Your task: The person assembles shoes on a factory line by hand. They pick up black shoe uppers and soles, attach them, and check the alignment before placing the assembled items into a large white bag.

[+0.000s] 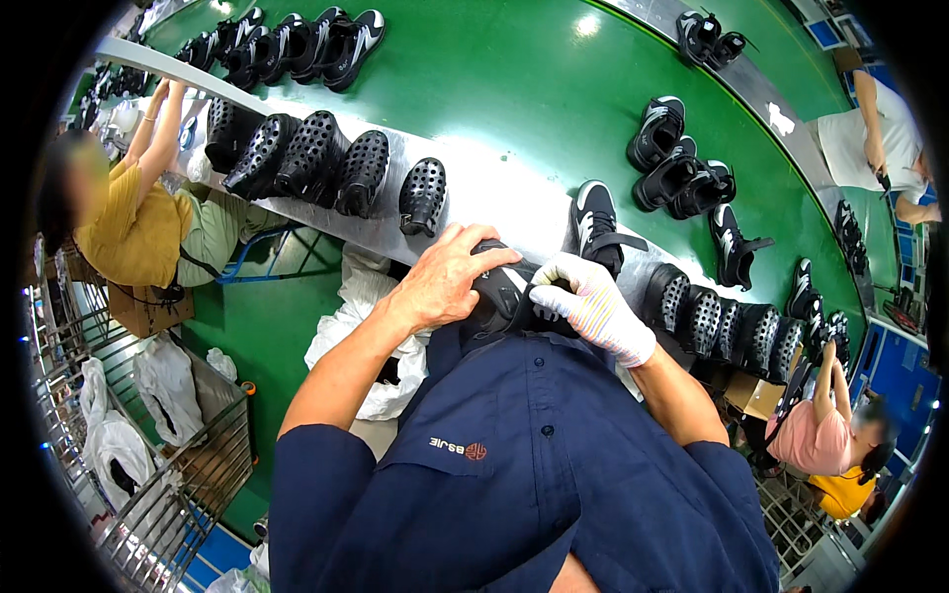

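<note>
A black and grey sneaker (pixel 501 299) is held close against the front of my dark blue shirt. My bare left hand (pixel 441 281) grips it from the left, its fingers over the top of the shoe. On my right hand (pixel 589 304) is a white knit glove with coloured stripes. Its thumb and fingers pinch together at the shoe's opening, and what lies between them is hidden. Just beyond, a black and white sneaker (pixel 596 225) with a loose strap stands on the bench edge. A black perforated shoe form (pixel 423 196) stands to its left.
More perforated forms line the bench (pixel 494 188) to the left and right (pixel 727 321). Sneakers (pixel 660 133) stand on the green surface beyond. A wire cart (pixel 188 504) is at the lower left. People in yellow (pixel 133 232), pink (pixel 816 440) and white (pixel 880 124) work nearby.
</note>
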Demonstrator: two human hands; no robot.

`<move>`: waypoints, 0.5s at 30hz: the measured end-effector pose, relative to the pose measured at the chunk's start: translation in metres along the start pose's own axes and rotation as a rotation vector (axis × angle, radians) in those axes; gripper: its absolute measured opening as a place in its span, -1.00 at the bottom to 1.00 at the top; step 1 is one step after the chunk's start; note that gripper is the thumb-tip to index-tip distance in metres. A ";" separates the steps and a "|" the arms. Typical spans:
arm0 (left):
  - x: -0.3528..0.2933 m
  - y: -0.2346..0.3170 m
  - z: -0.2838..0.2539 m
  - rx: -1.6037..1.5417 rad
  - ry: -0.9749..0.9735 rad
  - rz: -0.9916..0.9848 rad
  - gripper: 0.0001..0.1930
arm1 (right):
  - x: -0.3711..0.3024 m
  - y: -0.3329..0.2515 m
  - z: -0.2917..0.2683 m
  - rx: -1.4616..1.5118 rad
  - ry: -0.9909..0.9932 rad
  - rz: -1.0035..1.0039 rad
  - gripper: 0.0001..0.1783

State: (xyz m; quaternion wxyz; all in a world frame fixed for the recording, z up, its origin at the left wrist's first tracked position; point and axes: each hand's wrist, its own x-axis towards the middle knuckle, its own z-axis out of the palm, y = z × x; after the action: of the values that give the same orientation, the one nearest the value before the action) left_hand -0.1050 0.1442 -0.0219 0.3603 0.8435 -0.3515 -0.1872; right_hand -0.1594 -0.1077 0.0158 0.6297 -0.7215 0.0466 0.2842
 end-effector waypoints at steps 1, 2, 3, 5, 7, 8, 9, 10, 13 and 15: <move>0.001 -0.001 0.000 0.007 -0.012 0.019 -0.21 | 0.001 0.000 0.002 0.007 -0.001 0.020 -0.85; 0.002 -0.001 -0.002 -0.003 -0.032 0.022 -0.19 | 0.003 -0.001 0.004 0.013 -0.002 0.039 -0.85; 0.002 0.000 -0.004 -0.013 -0.053 0.025 -0.17 | 0.004 -0.002 0.007 0.019 -0.003 0.059 -0.85; 0.003 0.002 -0.007 -0.026 -0.068 0.032 -0.12 | 0.007 -0.008 0.011 -0.003 -0.019 0.064 -0.86; 0.002 0.003 -0.010 -0.032 -0.059 0.041 -0.07 | 0.010 -0.011 0.015 -0.024 -0.041 0.073 -0.87; 0.001 0.003 -0.011 -0.029 -0.062 0.051 -0.06 | 0.012 -0.011 0.017 -0.034 -0.055 0.080 -0.87; 0.001 0.002 -0.011 -0.026 -0.065 0.059 -0.04 | 0.014 -0.012 0.019 -0.044 -0.069 0.088 -0.87; 0.001 0.002 -0.012 -0.023 -0.067 0.069 -0.03 | 0.016 -0.010 0.019 -0.089 -0.072 0.064 -0.87; 0.000 0.004 -0.017 -0.031 -0.096 0.030 -0.03 | 0.024 -0.007 0.022 -0.185 -0.091 0.058 -0.87; -0.002 0.002 -0.017 -0.047 -0.110 -0.021 -0.04 | 0.029 -0.011 0.025 -0.197 -0.119 0.142 -0.87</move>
State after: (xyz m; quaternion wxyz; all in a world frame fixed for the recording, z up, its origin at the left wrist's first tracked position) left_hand -0.0971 0.1529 -0.0089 0.3582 0.8270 -0.3574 -0.2452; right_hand -0.1394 -0.0739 0.0104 0.5357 -0.7565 0.0319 0.3738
